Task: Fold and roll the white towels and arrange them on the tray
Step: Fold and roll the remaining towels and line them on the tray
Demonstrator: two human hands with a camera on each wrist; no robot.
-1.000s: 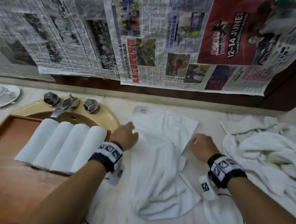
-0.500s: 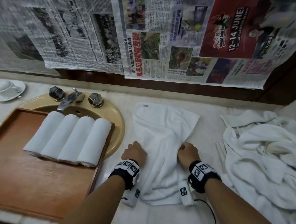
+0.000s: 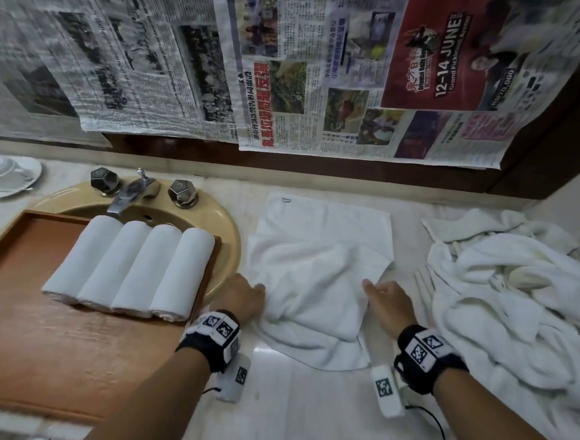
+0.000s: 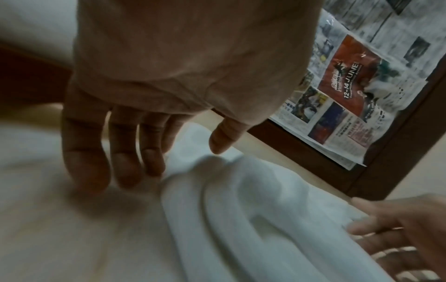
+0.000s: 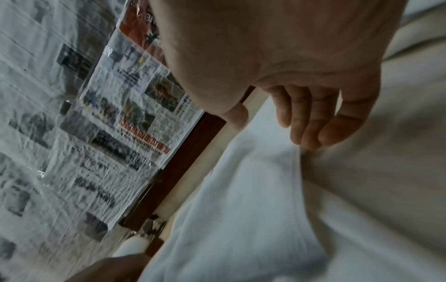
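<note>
Four rolled towels [image 3: 130, 270] are lined on the wooden tray [image 3: 33, 339]. The rumpled white towel [image 3: 315, 276] on the counter is flanked by left hand [image 3: 241, 300] and right hand [image 3: 387, 307], fingers loosely extended, nothing gripped. A towel pile [image 3: 516, 304] lies rightmost.

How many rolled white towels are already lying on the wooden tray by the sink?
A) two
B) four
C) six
B: the head view shows four rolled towels lying side by side, touching, on the wooden tray, while a fifth towel lies unrolled and rumpled on the counter between the left hand and the right hand.
</note>
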